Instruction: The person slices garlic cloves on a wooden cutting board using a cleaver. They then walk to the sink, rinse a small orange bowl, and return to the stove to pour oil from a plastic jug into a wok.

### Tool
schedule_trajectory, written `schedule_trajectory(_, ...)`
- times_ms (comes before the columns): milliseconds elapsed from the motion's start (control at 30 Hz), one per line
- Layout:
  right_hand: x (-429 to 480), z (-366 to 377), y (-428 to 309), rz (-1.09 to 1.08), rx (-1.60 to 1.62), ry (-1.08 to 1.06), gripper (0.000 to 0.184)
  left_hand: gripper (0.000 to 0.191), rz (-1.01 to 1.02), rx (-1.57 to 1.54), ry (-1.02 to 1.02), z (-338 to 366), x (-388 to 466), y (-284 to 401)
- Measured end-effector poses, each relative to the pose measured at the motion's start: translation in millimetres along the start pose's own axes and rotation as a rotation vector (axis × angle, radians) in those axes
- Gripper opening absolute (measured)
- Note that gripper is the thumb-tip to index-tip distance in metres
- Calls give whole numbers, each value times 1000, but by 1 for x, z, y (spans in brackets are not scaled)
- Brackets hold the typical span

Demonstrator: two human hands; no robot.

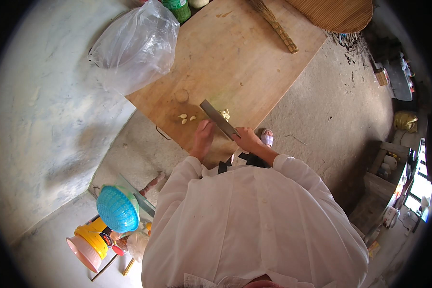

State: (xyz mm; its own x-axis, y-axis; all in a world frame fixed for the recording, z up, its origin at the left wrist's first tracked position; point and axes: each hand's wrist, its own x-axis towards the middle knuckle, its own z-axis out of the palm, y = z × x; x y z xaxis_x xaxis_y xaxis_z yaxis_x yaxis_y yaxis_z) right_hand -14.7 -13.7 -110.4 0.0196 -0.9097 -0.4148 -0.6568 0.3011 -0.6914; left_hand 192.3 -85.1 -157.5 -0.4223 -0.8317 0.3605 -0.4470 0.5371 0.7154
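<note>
My right hand (pixel 247 138) grips the handle of a broad-bladed kitchen knife (pixel 217 118), which points away to the upper left over the wooden board (pixel 252 68). Just left of the blade, my left hand (pixel 203 135) rests low near the board with its fingers curled; whether it holds anything cannot be made out. Beyond the blade's right side lies a small heap of peeled garlic cloves (pixel 226 114), partly hidden by the knife. Several loose garlic cloves (pixel 184 121) lie on the board to the left of the blade.
A clear plastic bag (pixel 140 46) covers the board's far left corner. A straw hand brush (pixel 279 30) and a round woven tray (pixel 331 14) lie at the far side. Lower left stand a blue plastic basket (pixel 117 209) and a yellow bucket (pixel 93 239). A sandaled foot (pixel 267 138) shows beside the board.
</note>
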Motion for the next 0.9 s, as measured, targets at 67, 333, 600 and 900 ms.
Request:
schedule_trajectory(67,0,-4,2,-34,71,34,28,14,26,64,-39,0,1,0)
schedule_trajectory(333,-13,-9,-7,-28,144,97,24,16,-88,3,123,-18,2,0)
schedule_trajectory(600,-10,3,2,-128,12,50,24,15,-169,422,206,-63,9,-15)
schedule_trajectory(900,-7,-2,10,-79,11,62,25,17,-52,415,55,-40,12,-28)
